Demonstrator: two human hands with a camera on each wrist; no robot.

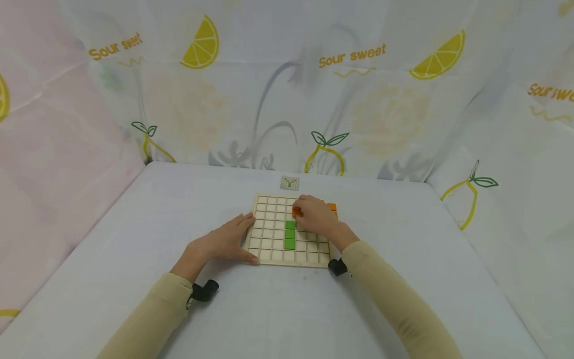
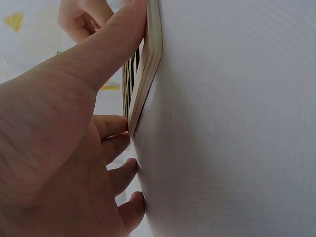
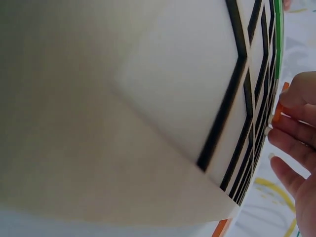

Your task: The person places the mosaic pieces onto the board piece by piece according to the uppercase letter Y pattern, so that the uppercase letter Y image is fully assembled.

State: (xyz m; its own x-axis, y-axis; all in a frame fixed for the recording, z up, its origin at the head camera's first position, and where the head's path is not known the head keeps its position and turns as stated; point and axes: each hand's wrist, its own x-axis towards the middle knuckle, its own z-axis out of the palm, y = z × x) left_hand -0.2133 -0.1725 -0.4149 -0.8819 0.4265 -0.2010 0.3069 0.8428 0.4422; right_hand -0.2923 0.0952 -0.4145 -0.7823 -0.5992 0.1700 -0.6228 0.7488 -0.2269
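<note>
A pale wooden grid board point(image 1: 267, 233) lies flat on the table. Three green square tiles point(image 1: 290, 234) form a column in its middle. Over the far part of the board, my right hand point(image 1: 316, 214) pinches an orange tile point(image 1: 296, 211) between thumb and fingers; the right wrist view shows this orange tile point(image 3: 281, 104) just at the grid. At the board's left side, my left hand point(image 1: 223, 242) is spread, its thumb at the front edge near the corner and its fingertips point(image 2: 118, 124) against the left edge. The right hand covers some cells.
More orange tiles point(image 1: 332, 206) show at the far right of the board, partly behind the right hand. Behind the board lies a small card point(image 1: 289, 183) with a printed grid pattern. A white cloth covers the table point(image 1: 278, 309), and printed fabric walls point(image 1: 251, 99) enclose it.
</note>
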